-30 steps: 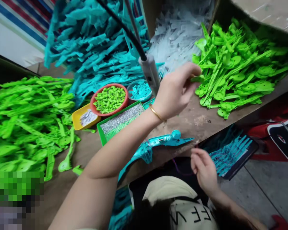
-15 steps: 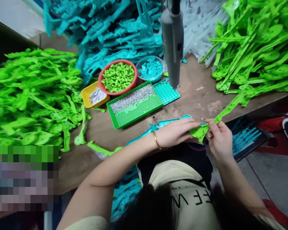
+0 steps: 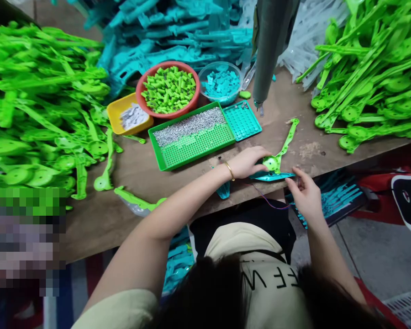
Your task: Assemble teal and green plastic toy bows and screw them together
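My left hand (image 3: pixel 248 162), with a bangle at the wrist, is closed on the round end of a lime-green plastic part (image 3: pixel 276 162). The part's thin arm points away over the table. Under it lies a blue plastic part (image 3: pixel 276 177) near the table's front edge; its left portion is partly hidden by my hand. My right hand (image 3: pixel 305 192) has its thumb and forefinger on either side of the blue part's pointed right tip. A thin purple wire (image 3: pixel 269 201) hangs in a loop from the blue part towards my right hand.
A green tray of small metal pieces (image 3: pixel 192 137), a blue pegged tray (image 3: pixel 243 121), a red bowl of green pieces (image 3: pixel 171 89) and a yellow dish (image 3: pixel 118 114) stand ahead. A grey hanging screwdriver (image 3: pixel 272 55) comes down nearby. Green heaps (image 3: pixel 37 114) flank the table (image 3: pixel 130 228).
The green part has swung from pointing right to pointing away from me, and the blue part shows below it. My right hand has moved slightly left and down, off the green part.
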`<state>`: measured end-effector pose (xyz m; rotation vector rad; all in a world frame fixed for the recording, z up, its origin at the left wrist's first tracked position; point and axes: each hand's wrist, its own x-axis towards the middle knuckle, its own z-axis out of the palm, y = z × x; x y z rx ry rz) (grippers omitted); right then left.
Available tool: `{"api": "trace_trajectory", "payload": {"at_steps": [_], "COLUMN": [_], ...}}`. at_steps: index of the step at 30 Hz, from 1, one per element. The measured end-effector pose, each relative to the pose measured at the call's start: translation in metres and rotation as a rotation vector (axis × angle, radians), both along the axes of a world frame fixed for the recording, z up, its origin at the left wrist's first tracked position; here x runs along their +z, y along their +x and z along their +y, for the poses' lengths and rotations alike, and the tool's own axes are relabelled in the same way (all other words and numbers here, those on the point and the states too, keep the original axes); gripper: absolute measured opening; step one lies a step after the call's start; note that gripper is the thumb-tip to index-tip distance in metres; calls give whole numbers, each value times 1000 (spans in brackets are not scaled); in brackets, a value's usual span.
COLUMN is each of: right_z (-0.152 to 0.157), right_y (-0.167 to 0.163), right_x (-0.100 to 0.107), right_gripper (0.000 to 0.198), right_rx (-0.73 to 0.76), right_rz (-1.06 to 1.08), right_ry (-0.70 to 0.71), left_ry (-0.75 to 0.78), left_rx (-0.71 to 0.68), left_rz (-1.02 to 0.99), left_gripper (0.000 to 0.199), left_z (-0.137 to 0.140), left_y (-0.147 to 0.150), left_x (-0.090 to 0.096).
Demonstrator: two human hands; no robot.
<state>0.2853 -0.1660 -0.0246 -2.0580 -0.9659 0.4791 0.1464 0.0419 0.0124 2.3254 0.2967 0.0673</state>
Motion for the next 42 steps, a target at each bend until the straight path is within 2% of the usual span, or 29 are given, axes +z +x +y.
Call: {"api": "trace_trajectory", "payload": {"at_steps": [7, 10, 12, 15, 17, 20, 24, 26, 29, 32, 36, 39, 42], "right_z": [2, -1, -4, -6, -4, 6, 18, 21, 31, 46, 61, 61, 58], "right_y": [-6, -5, -5, -12, -24, -43, -50, -40, -17, 2, 10, 10, 12], "right_x": [-3, -3, 4, 23, 32, 32, 27, 31, 43, 52, 52, 51, 49], "right_gripper": [42, 39, 35, 28, 31, 47, 63, 62, 43, 28, 21, 20, 21], "right_rx": [-7, 8, -10, -65, -65, -50, 27, 25, -50, 39, 132, 140, 120], "right_rz": [-3, 51, 23, 1, 153, 307, 181, 109, 105, 219, 318, 356, 273], "right_ry": [2, 27, 51, 156, 248, 316, 260, 295, 382, 366, 365, 371, 369], "left_ry": [82, 61, 20, -74, -217, -540, -1016, -1123, -1053, -1001, -951, -782, -653], "left_rx": [-56, -65, 9, 178, 213, 274, 504, 582, 647, 609, 580, 567, 560], "left_rz": [99, 69, -5, -149, -206, -181, -205, -282, -328, -257, -238, -281, -291], "left_gripper": [41, 46, 44, 27, 18, 17, 19, 19, 21, 23, 24, 22, 19], "left_z": [4, 3, -2, -18, -35, -61, -73, -66, -52, -47, -51, -52, -51], "left_y": [-4, -4, -4, -1, 5, 15, 22, 20, 15, 14, 16, 19, 25], "left_x": [1, 2, 7, 20, 27, 31, 26, 26, 30, 34, 35, 36, 34]}}
